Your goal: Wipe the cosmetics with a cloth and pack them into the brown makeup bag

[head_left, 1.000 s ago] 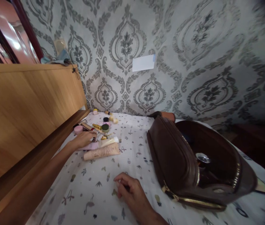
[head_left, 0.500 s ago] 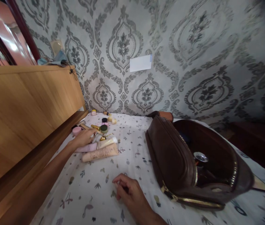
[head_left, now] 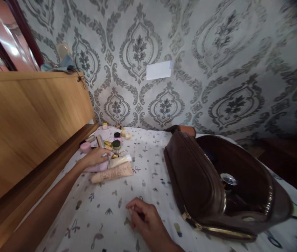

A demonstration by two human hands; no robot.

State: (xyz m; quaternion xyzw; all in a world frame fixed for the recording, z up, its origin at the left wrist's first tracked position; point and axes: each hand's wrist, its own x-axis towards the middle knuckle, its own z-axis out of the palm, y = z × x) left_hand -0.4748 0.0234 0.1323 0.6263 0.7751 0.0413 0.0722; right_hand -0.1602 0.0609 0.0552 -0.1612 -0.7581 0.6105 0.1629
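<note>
My left hand (head_left: pixel 96 156) reaches into a group of cosmetics, palm down over a lilac tube (head_left: pixel 97 167); whether it grips anything is hidden. Close to its fingers are a cream tube (head_left: pixel 119 161), a peach tube (head_left: pixel 113 172) and a dark green-lidded jar (head_left: pixel 116 144). A pink jar (head_left: pixel 85 147) sits just behind the hand. Curled loosely above the patterned sheet, my right hand (head_left: pixel 147 217) has thumb and index finger near each other, with no object visible in it. To its right stands an open brown bag (head_left: pixel 190 175) with a shiny round-topped item (head_left: pixel 228 179) inside.
A wooden board (head_left: pixel 33 115) borders the sheet on the left. Patterned wallpaper (head_left: pixel 164 38) rises behind, bearing a white card (head_left: pixel 158 70). Small jars, including a yellow-lidded one (head_left: pixel 105 125), lie near the wall. An orange-brown item (head_left: pixel 187 131) is behind the bag.
My left hand has drawn slightly down and back from the small items, uncovering more of a flat slim item beside the pink jar. My right hand has barely moved.
</note>
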